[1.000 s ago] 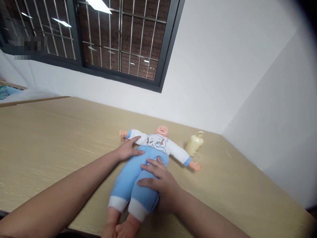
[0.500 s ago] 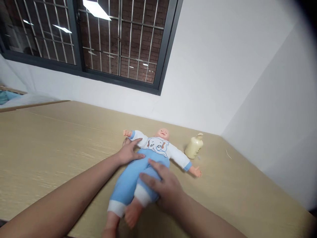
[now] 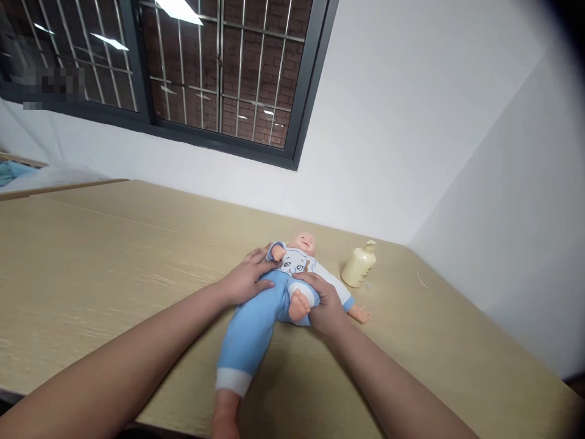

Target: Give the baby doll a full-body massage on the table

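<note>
A baby doll [image 3: 253, 329] lies on its back on the table, dressed in blue trousers and a white top with an elephant face on the chest. My left hand [image 3: 244, 279] is around the doll's side, its thumb on the waist and its fingers pressing the folded arm inward. Wrapped around the doll's other leg is my right hand [image 3: 326, 305], which holds that leg bent up over the belly, foot raised. The straight leg points toward me. Part of the chest is hidden behind the arm and the raised leg.
A cream pump bottle [image 3: 359, 265] stands to the right of the doll. A thin pale strip [image 3: 421, 279] lies farther right on the wooden table [image 3: 114, 274]. White walls and a barred window [image 3: 219, 79] are behind it.
My right hand has pushed one doll leg up from near the table to over the belly. Under my left hand, the doll's outstretched arm has come in across its chest.
</note>
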A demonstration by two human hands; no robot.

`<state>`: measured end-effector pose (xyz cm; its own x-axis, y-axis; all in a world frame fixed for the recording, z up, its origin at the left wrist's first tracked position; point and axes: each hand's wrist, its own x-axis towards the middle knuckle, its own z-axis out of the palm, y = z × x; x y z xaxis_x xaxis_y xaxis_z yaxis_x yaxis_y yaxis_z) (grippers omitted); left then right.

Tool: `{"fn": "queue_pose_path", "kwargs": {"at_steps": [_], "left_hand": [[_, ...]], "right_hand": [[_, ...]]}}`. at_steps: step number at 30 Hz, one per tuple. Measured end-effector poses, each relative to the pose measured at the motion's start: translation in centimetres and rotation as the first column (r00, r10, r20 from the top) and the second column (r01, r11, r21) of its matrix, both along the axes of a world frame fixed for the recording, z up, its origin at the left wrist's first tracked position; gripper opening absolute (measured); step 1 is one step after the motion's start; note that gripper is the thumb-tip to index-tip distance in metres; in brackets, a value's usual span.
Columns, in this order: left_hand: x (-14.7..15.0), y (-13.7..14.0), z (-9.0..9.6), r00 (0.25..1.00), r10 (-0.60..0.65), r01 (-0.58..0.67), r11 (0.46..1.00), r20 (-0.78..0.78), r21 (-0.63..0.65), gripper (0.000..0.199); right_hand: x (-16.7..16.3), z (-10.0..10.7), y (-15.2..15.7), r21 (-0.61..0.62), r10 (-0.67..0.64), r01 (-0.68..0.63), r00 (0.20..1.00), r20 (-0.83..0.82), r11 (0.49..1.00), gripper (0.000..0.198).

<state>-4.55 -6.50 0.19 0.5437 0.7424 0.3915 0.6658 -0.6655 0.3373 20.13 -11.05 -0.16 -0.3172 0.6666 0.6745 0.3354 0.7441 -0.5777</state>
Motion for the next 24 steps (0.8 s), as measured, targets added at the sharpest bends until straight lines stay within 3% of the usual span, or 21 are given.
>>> {"fn": "queue_pose_path", "kwargs": {"at_steps": [4,7,11,14,20,24], "left_hand": [[-0.3,0.3,-0.7,0.989,0.128,-0.121,0.988,0.072,-0.092,0.063],[-1.0,0.8,-1.0,0.965,0.25,-0.228,0.95,0.083,-0.211,0.077],[-1.9,1.5,-1.2,0.925,0.38,-0.361,0.865,-0.013,-0.349,0.102],[-2.1,1.6,-1.2,0.911,0.407,-0.396,0.833,-0.056,-0.385,0.108],[-2.1,1.6,-1.3,0.914,0.398,-0.397,0.836,-0.08,-0.379,0.107],[-2.3,2.0,-1.8,0.921,0.378,-0.385,0.852,-0.09,-0.355,0.103]], "right_hand": [[-0.3,0.0,-1.9,0.077,0.028,-0.035,0.996,0.085,0.996,0.043],[-1.0,0.2,-3.8,0.111,0.103,-0.126,0.976,0.192,0.986,0.039],[-2.0,0.0,-5.5,0.163,0.205,-0.286,0.898,0.39,0.944,0.048],[-2.5,-0.7,-5.9,0.155,0.215,-0.336,0.831,0.514,0.929,0.059],[-2.3,-1.1,-5.9,0.184,0.136,-0.305,0.782,0.608,0.934,0.071],[-1.0,0.5,-5.2,0.284,-0.052,-0.08,0.902,0.428,0.955,0.063]]}}
